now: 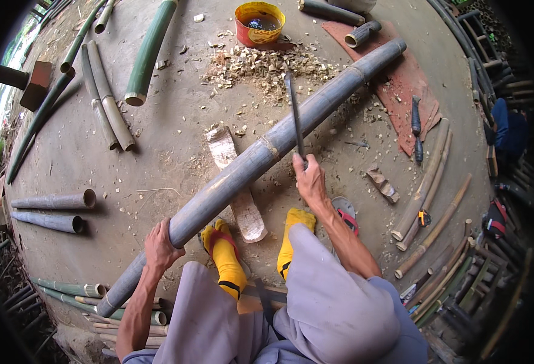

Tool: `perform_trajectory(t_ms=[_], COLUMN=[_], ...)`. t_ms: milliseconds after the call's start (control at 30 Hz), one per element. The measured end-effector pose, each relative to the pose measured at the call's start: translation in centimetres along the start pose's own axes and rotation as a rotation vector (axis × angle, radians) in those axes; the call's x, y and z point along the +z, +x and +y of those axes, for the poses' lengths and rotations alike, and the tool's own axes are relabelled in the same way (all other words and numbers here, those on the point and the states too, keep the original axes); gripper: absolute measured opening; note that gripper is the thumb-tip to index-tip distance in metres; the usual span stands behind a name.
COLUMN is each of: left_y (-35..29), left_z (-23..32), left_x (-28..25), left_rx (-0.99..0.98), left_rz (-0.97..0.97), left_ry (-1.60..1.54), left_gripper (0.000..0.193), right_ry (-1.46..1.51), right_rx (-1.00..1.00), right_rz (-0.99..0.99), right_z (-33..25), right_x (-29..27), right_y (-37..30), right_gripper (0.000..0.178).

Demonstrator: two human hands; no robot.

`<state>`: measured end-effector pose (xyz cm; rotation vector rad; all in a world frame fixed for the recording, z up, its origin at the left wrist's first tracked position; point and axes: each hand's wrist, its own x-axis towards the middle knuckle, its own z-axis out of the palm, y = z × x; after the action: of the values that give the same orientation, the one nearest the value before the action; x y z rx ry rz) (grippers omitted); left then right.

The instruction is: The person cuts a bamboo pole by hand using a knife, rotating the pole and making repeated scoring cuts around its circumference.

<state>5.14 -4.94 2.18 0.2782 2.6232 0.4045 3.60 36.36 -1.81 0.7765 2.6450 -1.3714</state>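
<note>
A long grey-green bamboo pole (261,155) runs diagonally from the lower left to the upper right, propped on a pale wooden block (233,182). My left hand (161,246) grips the pole near its lower end. My right hand (308,179) holds the handle of a long dark blade (294,112), which rises up across the pole near a node. My feet in yellow socks (227,261) and red sandals rest on the ground below the pole.
Wood shavings (267,67) lie by a yellow-and-red bucket (259,23). Cut bamboo pieces (106,103) lie at the left, thin poles (430,200) at the right. A dark knife (416,124) sits on a red mat (403,85).
</note>
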Motion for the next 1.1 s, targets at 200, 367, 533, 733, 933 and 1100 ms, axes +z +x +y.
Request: perform_trajectory(t_ms=[200,367,533,733,933,1100], left_y=[0.4,0.3,-1.0,0.7,1.5,1.8], left_z=[-0.6,-0.3,0.3,1.5,1.2,0.1], left_x=[-1.3,-1.1,2.2,-1.2,-1.9,-2.1], left_rx=[-0.034,0.014,0.045,-0.014,-0.010,-0.038], left_rz=[-0.145,-0.059,0.288,-0.077,-0.170,-0.261], left_ry=[-0.170,-0.094,0.135,-0.132,-0.211,-0.292], left_gripper=[0.077,0.075,0.074,0.076,0.077,0.077], right_ry=[-0.467,-0.025,-0.358,-0.093,-0.175,-0.339], right_rx=[-0.645,-0.057,-0.564,-0.164,-0.148,-0.505], right_rz=[-0.204,-0.132,-0.214,-0.295,-0.097,-0.364], right_z=[0.6,-0.3,0.8,-1.2,0.3,-1.0], right_x=[1.9,-0.5,1.9,0.4,-1.4,-0.4], right_y=[-4.4,0.1,-4.0,-2.1,0.1,-3.8], right_gripper=[0.053,0.058,0.052,0.048,0.055,0.053])
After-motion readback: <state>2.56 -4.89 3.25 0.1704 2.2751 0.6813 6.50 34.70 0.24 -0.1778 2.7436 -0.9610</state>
